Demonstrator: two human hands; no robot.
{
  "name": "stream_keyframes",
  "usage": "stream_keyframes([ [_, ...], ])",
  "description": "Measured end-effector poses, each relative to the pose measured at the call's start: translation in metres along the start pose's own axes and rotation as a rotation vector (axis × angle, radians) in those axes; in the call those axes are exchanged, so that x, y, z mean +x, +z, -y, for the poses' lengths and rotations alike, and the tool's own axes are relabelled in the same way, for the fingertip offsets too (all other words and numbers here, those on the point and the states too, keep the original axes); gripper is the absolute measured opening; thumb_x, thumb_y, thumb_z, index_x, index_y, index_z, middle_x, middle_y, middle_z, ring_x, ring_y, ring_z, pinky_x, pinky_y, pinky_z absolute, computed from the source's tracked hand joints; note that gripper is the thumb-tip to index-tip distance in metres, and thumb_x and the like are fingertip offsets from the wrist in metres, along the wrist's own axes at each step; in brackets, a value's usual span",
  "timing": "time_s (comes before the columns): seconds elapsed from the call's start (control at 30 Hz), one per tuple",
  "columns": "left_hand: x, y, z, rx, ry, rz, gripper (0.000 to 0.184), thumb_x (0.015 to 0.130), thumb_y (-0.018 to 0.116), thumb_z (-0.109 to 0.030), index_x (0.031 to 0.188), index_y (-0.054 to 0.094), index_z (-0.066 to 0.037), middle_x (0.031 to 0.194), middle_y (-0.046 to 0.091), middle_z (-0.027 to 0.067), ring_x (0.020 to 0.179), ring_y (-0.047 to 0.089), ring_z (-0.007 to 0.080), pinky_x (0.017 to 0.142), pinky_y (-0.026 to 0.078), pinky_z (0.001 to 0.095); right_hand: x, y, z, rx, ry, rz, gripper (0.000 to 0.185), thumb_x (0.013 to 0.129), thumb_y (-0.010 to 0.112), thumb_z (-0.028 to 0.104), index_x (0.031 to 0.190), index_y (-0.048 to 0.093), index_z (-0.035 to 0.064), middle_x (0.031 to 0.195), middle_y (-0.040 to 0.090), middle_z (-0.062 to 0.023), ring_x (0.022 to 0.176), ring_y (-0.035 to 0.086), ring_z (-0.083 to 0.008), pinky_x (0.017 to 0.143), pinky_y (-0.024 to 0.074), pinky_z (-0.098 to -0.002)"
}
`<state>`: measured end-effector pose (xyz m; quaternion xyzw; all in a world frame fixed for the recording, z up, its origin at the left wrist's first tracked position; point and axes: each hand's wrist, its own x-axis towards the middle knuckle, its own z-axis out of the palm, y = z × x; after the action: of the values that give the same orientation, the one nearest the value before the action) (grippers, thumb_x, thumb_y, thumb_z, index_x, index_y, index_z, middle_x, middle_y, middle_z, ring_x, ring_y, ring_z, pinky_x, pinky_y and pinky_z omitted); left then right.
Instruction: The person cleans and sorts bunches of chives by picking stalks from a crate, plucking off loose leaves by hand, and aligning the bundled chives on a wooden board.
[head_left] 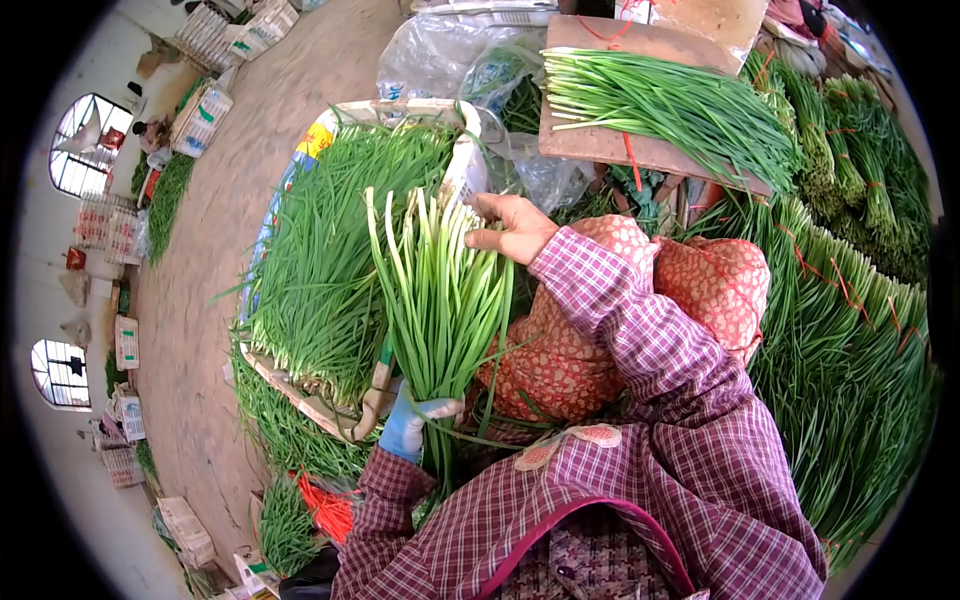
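A bunch of green stalks (pixel 440 290) with pale ends lies across the lap side of a lined basket (pixel 472 160) full of loose greens (pixel 340 240). My left hand (pixel 408 422), in a blue and white glove, is wrapped round the leafy lower part of the bunch. My bare right hand (pixel 508 228) is at the pale upper ends, with thumb and fingers closing on some stalks. On a brown board (pixel 590 145) at the upper right lies another bundle of greens (pixel 670 105).
Tied bundles (pixel 840 330) are stacked along the right. Red ties (pixel 328 508) lie at the lower left. Clear plastic bags (pixel 430 60) sit behind the basket. Beyond the dirt floor (pixel 220 220) are white boxes (pixel 203 118) and a distant person (pixel 152 133).
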<state>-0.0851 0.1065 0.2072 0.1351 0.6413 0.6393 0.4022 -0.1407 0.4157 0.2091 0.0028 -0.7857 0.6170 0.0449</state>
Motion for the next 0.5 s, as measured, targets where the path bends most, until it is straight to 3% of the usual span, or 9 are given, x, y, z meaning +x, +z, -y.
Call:
stream_keyframes([
  [0.03,0.001,0.001,0.0,0.0,-0.002,0.0,0.034,0.083,0.069,-0.026,0.1,0.064,0.004,0.084,0.063,0.0116,0.068,0.059,0.0208,0.058,0.048,0.033,-0.005,0.003,0.005,-0.085,-0.059,-0.1,0.046,0.079,0.068,0.022,0.118,0.057,-0.0001,0.095,0.065,-0.0256,0.094,0.064,-0.0384,0.087,0.0479,-0.0428],
  [0.1,0.003,0.002,0.0,-0.08,-0.014,-0.032,0.033,0.075,0.077,-0.012,0.101,0.062,0.003,0.078,0.065,0.0092,0.064,0.06,0.0144,0.055,0.05,0.0276,-0.005,0.009,0.005,-0.19,-0.063,-0.149,0.043,0.08,0.066,0.022,0.116,0.058,0.001,0.093,0.065,-0.0266,0.092,0.063,-0.0396,0.085,0.0476,-0.0446],
  [0.2,0.005,-0.004,0.005,-0.157,-0.098,-0.015,0.032,0.077,0.075,-0.013,0.102,0.061,0.003,0.083,0.065,0.0097,0.066,0.061,0.0149,0.056,0.051,0.0266,-0.003,0.014,0.0,-0.32,-0.082,-0.227,0.034,0.081,0.06,0.023,0.111,0.061,0.0057,0.09,0.064,-0.0268,0.089,0.061,-0.0423,0.082,0.0473,-0.0486],
  [0.27,-0.003,0.004,0.0,-0.14,-0.041,-0.051,0.034,0.079,0.074,-0.013,0.104,0.06,0.004,0.084,0.065,0.0096,0.067,0.061,0.0167,0.057,0.051,0.0279,0.001,0.017,-0.004,-0.388,-0.047,-0.274,0.033,0.083,0.059,0.019,0.111,0.061,-0.0002,0.091,0.065,-0.0254,0.089,0.062,-0.041,0.079,0.0491,-0.0453],
  [0.33,-0.002,-0.002,0.008,-0.122,0.017,-0.086,0.035,0.08,0.073,-0.014,0.106,0.059,0.004,0.086,0.064,0.0096,0.069,0.062,0.0186,0.059,0.051,0.0291,0.008,0.023,-0.015,-0.366,-0.031,-0.325,0.031,0.084,0.058,0.02,0.108,0.063,0.0002,0.093,0.065,-0.025,0.089,0.062,-0.0405,0.079,0.0493,-0.0444],
  [0.4,0.006,-0.034,0.042,-0.265,-0.062,0.105,0.042,0.083,0.072,-0.021,0.112,0.057,0.005,0.089,0.064,0.0108,0.073,0.062,0.0233,0.062,0.051,0.0349,0.016,0.025,-0.025,-0.251,0.041,-0.364,0.031,0.083,0.059,0.028,0.104,0.066,0.0073,0.088,0.067,-0.0208,0.088,0.064,-0.0369,0.082,0.0494,-0.0441],
  [0.47,0.004,-0.041,0.046,-0.302,-0.059,0.124,0.044,0.083,0.071,-0.024,0.114,0.056,0.005,0.09,0.064,0.0109,0.075,0.062,0.0245,0.063,0.05,0.0373,0.02,0.021,-0.025,-0.108,0.095,-0.314,0.031,0.083,0.062,0.029,0.105,0.066,0.0066,0.088,0.068,-0.0191,0.087,0.066,-0.0346,0.082,0.0494,-0.0412],
  [0.5,0.004,-0.044,0.048,-0.339,-0.054,0.139,0.047,0.084,0.071,-0.026,0.116,0.055,0.004,0.091,0.064,0.0109,0.077,0.062,0.0258,0.064,0.05,0.0397,0.021,0.021,-0.023,0.076,0.129,-0.297,0.027,0.085,0.062,0.024,0.104,0.065,0.004,0.086,0.068,-0.0148,0.081,0.063,-0.0247,0.077,0.0491,-0.0363],
])
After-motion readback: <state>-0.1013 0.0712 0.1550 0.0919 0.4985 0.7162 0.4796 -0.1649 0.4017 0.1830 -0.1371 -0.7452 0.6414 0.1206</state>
